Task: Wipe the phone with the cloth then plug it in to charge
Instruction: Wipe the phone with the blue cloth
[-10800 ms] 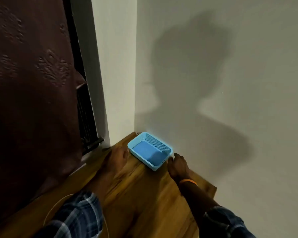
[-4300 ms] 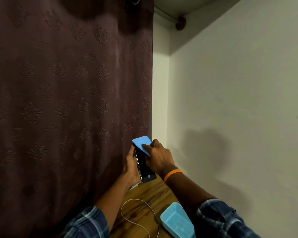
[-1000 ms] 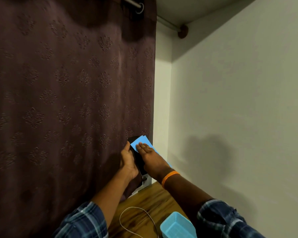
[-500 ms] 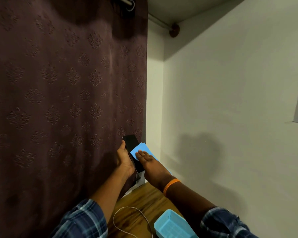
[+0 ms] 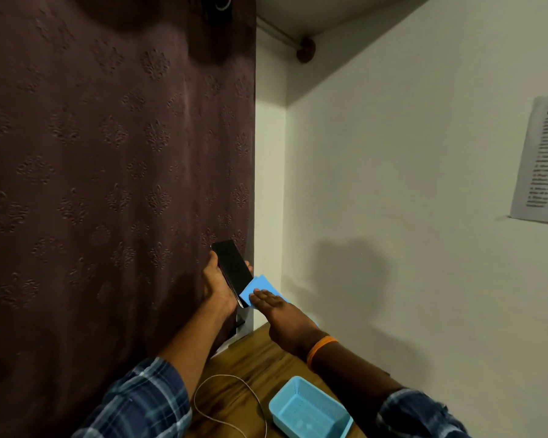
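Note:
My left hand (image 5: 217,287) grips a black phone (image 5: 233,268) from behind, holding it up with the dark screen facing me. My right hand (image 5: 283,314), with an orange band at the wrist, presses a blue cloth (image 5: 258,287) flat against the phone's lower end with straight fingers. A thin white charging cable (image 5: 222,403) lies looped on the wooden table (image 5: 253,358) below my arms. Its plug end is out of view.
A small blue mesh basket (image 5: 309,410) sits on the table at the lower right. A dark patterned curtain (image 5: 108,153) hangs close on the left. White walls close in ahead and to the right, with a printed sheet (image 5: 541,165) taped up.
My right hand has slid the cloth down the screen from the phone's top to its lower end, uncovering most of the screen. The view has shifted slightly.

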`<state>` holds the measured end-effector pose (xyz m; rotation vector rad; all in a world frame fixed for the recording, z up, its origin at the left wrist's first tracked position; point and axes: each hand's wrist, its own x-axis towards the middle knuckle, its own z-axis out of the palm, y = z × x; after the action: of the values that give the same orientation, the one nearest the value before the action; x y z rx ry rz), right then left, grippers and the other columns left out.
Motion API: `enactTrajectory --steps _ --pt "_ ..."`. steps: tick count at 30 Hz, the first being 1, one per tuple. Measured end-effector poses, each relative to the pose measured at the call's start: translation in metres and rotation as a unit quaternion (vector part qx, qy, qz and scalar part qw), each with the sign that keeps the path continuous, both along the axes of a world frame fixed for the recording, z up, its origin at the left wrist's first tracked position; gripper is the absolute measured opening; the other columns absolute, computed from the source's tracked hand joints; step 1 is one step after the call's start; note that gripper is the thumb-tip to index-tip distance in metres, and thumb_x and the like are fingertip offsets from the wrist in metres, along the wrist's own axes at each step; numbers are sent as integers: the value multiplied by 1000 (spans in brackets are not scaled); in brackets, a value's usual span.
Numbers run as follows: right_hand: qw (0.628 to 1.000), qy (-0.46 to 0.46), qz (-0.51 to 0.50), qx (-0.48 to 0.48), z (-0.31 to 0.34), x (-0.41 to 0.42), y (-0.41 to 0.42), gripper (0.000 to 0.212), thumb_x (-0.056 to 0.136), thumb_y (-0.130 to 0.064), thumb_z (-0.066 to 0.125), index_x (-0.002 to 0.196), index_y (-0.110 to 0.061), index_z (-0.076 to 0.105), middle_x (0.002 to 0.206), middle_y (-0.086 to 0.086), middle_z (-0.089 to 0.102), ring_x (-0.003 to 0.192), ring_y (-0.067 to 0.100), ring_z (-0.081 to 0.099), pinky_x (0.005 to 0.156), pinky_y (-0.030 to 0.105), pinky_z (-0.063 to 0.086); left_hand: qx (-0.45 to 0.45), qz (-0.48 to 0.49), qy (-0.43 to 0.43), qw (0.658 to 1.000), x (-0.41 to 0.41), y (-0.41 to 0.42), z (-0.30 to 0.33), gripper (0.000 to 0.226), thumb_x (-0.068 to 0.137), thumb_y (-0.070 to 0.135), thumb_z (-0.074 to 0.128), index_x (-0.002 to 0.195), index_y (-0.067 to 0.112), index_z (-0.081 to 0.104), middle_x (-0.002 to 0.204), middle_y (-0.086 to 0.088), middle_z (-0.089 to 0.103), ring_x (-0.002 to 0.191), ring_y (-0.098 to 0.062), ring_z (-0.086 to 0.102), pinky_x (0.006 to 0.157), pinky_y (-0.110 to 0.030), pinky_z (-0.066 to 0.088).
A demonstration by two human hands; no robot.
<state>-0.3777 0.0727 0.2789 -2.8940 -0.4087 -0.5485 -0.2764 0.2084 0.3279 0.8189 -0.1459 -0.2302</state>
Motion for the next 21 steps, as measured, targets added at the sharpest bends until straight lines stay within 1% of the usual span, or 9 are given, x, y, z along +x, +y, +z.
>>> enactTrajectory --steps 4,6,9,11,13,15,17,19,21 --pt "1000 4 6 13 -3 -3 -5 87 83 18 41 158 -20 18 166 2 15 154 17 11 117 21 5 3 10 3 1000 0 -1 -5 61 94 64 37 106 11 65 90 -18 68 79 -31 67 72 -39 56" --pt "999 -8 2 37 -1 -4 -8 88 83 19 43 158 -22 21 166 0 18 153 16 14 117 21 6 5 10 5 1000 2 -1 -7 64 93 65 37 112 9 64 95 -20 67 83 -32 67 77 -41 56" --pt "994 -61 -18 84 14 -6 -13 92 78 21 45 156 -23 25 164 0 24 151 16 21 118 19 9 14 8 14 1000 4 1 -8 70 91 66 38 118 7 63 102 -23 66 87 -34 67 81 -44 56" --pt "987 -107 -35 115 31 -5 -16 89 78 22 43 155 -20 30 162 1 28 150 16 25 117 15 8 18 7 18 1000 4 2 -11 68 90 66 39 116 9 66 101 -22 69 86 -33 69 78 -42 58" --pt "978 -151 -57 133 51 -1 -16 84 81 21 44 154 -18 32 162 2 30 150 16 26 117 15 6 15 6 15 1000 3 3 -14 66 89 65 40 115 11 69 98 -20 72 88 -33 70 80 -42 57" --pt "973 -175 -66 136 67 4 -12 82 82 21 44 154 -16 32 162 3 29 150 17 24 118 17 7 14 -6 4 1000 1 4 -18 66 90 65 39 110 12 72 96 -19 75 88 -34 71 90 -46 53" --pt "974 -179 -59 127 77 8 -4 83 82 20 45 155 -15 29 163 4 26 152 19 21 120 22 10 4 -29 -6 1000 -4 5 -21 66 90 64 38 106 12 76 99 -20 75 87 -34 73 94 -48 51" --pt "979 -173 -37 103 82 12 5 82 83 16 49 156 -14 27 164 6 24 152 22 19 123 29 15 -2 -49 -7 999 -9 4 -23 64 89 63 39 105 14 77 101 -19 75 87 -33 74 86 -44 55" --pt "983 -165 -20 74 81 17 17 77 86 10 51 156 -12 26 164 8 24 153 24 17 123 33 16 -8 -52 2 999 -13 2 -25 60 90 61 41 112 16 75 105 -17 75 92 -32 74 81 -41 58"
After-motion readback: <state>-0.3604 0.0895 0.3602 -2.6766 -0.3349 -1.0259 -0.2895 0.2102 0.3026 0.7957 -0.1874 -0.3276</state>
